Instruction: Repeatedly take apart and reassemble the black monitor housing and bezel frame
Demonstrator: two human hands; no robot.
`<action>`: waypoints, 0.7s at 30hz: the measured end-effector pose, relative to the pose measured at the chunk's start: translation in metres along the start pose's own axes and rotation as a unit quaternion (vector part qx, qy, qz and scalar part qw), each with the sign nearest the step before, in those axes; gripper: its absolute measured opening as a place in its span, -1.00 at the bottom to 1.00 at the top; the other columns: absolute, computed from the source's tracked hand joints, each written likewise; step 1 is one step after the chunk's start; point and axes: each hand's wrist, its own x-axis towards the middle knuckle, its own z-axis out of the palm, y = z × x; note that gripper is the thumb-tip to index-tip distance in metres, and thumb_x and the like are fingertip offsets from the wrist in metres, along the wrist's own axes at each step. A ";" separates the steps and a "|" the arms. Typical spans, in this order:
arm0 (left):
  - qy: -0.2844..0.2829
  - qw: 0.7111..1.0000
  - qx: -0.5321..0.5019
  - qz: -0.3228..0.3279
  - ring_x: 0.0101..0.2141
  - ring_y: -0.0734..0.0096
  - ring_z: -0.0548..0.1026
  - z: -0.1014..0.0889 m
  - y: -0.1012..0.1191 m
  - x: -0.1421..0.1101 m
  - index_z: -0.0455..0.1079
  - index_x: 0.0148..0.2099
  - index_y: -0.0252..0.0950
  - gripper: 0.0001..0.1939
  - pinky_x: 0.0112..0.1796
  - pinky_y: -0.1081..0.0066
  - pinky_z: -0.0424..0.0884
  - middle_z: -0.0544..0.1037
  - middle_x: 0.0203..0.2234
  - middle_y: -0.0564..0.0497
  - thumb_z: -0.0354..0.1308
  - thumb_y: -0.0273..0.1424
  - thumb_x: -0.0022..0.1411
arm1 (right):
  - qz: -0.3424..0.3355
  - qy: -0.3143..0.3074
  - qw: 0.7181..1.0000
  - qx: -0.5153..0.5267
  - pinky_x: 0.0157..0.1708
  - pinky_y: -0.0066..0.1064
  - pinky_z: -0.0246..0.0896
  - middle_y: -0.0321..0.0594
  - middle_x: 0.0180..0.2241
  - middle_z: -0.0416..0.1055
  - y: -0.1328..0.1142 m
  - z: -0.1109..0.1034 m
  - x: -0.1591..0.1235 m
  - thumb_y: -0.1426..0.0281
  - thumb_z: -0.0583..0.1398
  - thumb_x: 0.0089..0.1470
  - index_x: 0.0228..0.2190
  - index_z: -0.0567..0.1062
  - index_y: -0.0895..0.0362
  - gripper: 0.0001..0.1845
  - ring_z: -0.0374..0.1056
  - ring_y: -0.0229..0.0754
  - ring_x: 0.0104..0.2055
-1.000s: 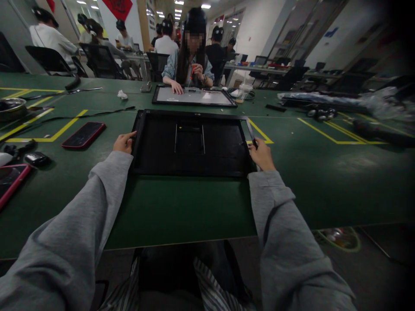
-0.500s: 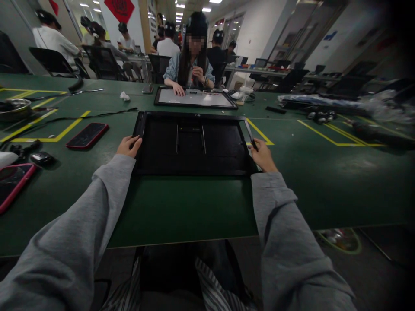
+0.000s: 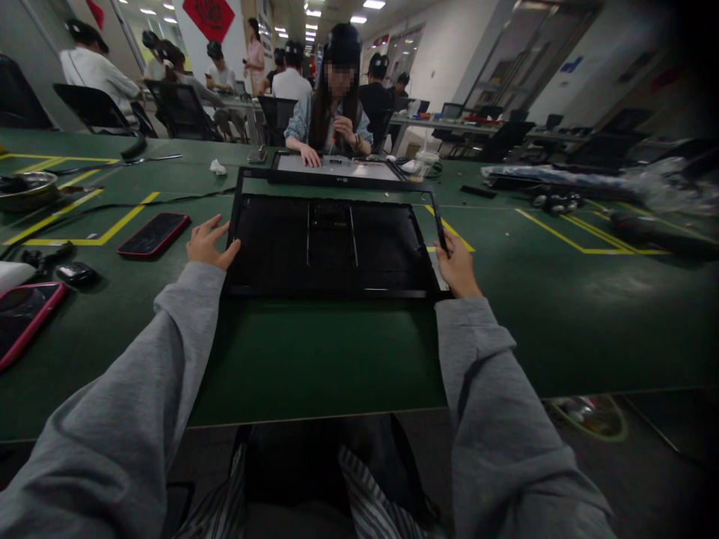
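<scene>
A large black monitor panel (image 3: 331, 243) lies back side up on the green table (image 3: 314, 352) in front of me. Its thin black frame (image 3: 337, 181) is tilted up at the far edge, off the panel. My right hand (image 3: 459, 271) is closed on the frame's right side, near the front corner. My left hand (image 3: 207, 244) rests at the panel's left edge with the fingers spread and the palm against the rim. Both arms wear grey sleeves.
A red-cased phone (image 3: 154, 233) lies left of the panel; another red-edged phone (image 3: 22, 318) and small dark items (image 3: 73, 272) lie further left. Across the table a person (image 3: 331, 105) works on a white panel (image 3: 337, 169). Wrapped goods (image 3: 589, 183) lie at the right.
The frame's far edge has risen off the panel, lifted at the right by my right hand. My left hand has opened and slid back along the left edge.
</scene>
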 end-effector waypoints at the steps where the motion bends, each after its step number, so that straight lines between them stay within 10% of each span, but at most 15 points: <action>1: -0.001 1.000 0.004 -0.002 0.21 -0.05 0.29 -0.001 -0.002 0.001 0.45 0.16 -0.14 -0.46 0.17 -0.10 0.20 0.36 0.25 -0.11 0.19 -0.14 0.14 | 0.003 -0.002 1.000 0.010 0.23 -0.01 0.22 0.04 0.19 0.38 -0.002 0.002 0.000 0.40 0.03 0.21 0.29 0.19 0.22 -0.37 0.33 -0.01 0.22; 21: -0.125 0.987 0.092 -0.037 0.20 0.04 0.32 0.004 -0.017 0.007 0.37 0.27 -0.20 -0.40 0.18 0.08 0.26 0.43 0.19 -0.09 0.05 -0.13 0.24 | 0.052 -0.054 0.996 0.039 0.34 -0.06 0.06 0.11 0.23 0.32 -0.007 0.005 -0.003 0.48 0.10 0.11 0.22 0.31 0.32 -0.37 0.26 0.02 0.28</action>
